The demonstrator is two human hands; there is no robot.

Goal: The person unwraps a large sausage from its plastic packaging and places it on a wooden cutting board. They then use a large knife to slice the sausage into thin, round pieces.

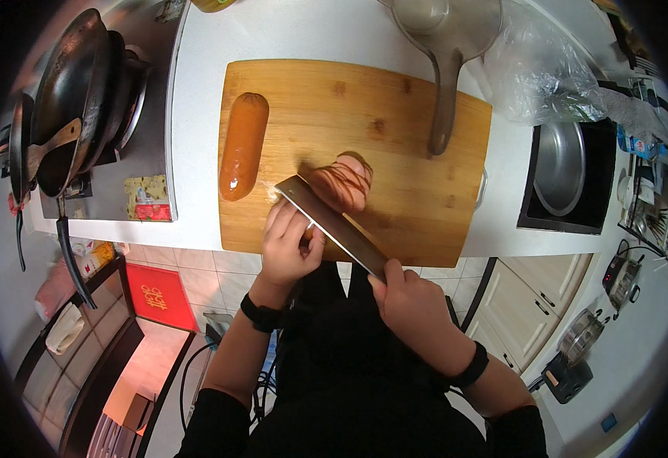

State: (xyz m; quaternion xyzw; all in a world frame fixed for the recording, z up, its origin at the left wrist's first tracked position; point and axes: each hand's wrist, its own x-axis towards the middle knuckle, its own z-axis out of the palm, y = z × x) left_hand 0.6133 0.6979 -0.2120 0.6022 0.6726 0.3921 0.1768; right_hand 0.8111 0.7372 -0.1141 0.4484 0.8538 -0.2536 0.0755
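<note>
My right hand grips the handle of a kitchen cleaver, its blade slanting across the wooden cutting board. Close against the near side of the blade, my left hand has its fingers bent around a small piece that is mostly hidden, seemingly the sausage's end. On the far side of the blade lean several thin sausage slices, bunched together. A whole, shiny orange-brown sausage lies at the board's left side, apart from both hands.
A grey plastic dipper extends its handle over the board's far right. Behind it sits a clear plastic bag. On the right, a metal basin stands in the dark sink. Black woks rest on the stove at left.
</note>
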